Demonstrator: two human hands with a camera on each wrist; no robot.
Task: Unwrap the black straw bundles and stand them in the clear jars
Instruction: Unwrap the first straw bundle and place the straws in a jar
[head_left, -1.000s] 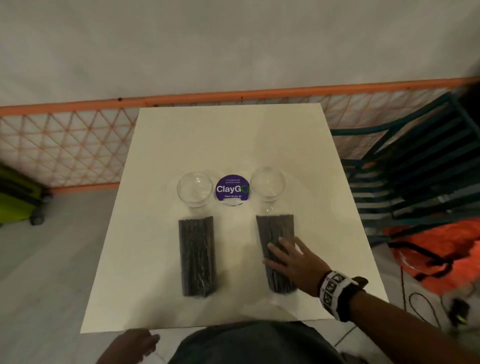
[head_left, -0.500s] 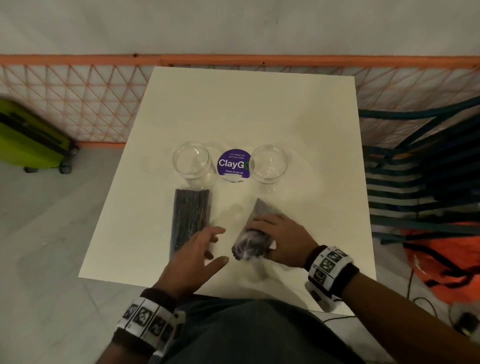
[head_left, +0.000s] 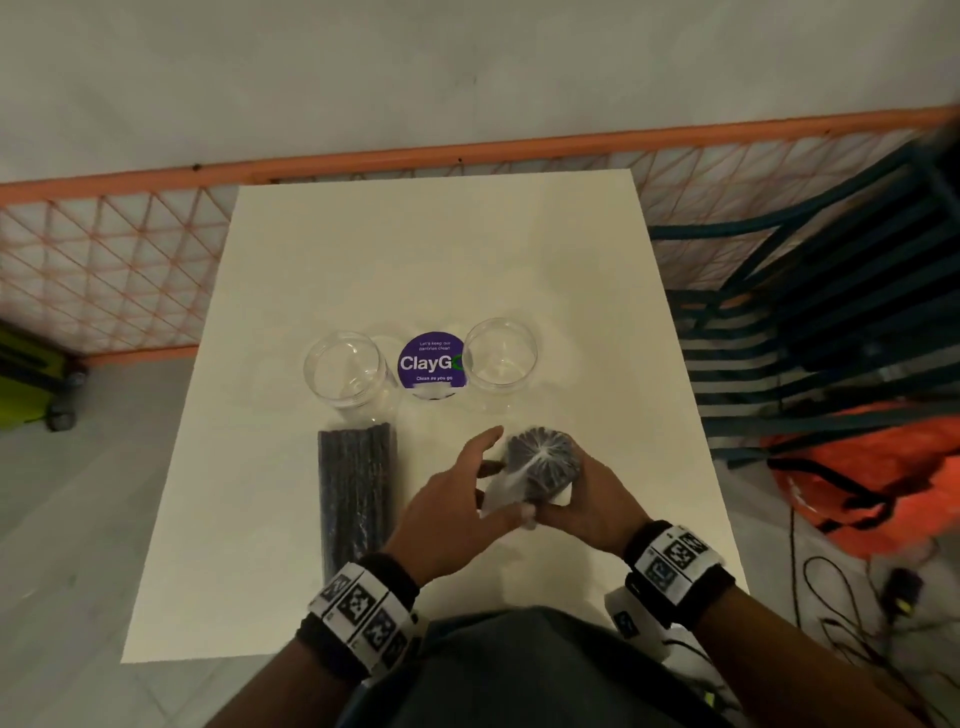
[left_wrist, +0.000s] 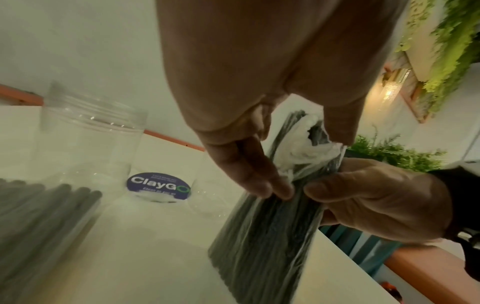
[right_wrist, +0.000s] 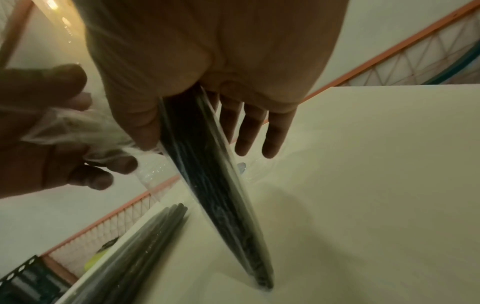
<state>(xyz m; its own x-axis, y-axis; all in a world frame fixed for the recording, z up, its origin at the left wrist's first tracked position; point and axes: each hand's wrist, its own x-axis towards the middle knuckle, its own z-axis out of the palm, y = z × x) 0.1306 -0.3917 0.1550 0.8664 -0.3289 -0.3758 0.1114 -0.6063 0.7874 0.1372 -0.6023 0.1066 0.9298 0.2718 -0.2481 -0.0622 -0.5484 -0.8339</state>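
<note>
Right hand (head_left: 582, 499) clasped round upright straw bundle (head_left: 543, 460) standing on table (head_left: 597, 291), left hand (head_left: 452, 499) pinching its plastic wrap (left_wrist: 309, 135) at top, second bundle (head_left: 356, 499) flat just left, two clear jars (head_left: 345, 366) beyond, near table edge close, open tabletop behind jars.

Black drinking-straw bundle in clear film (head_left: 543, 462), another black wrapped straw bundle (head_left: 357, 493), both on a cream square tabletop (head_left: 441, 260). Round purple sticker (head_left: 431, 364) carries white lettering. Orange lattice fence (head_left: 104, 260) behind; black-and-white checker-patterned wristbands (head_left: 675, 558).
</note>
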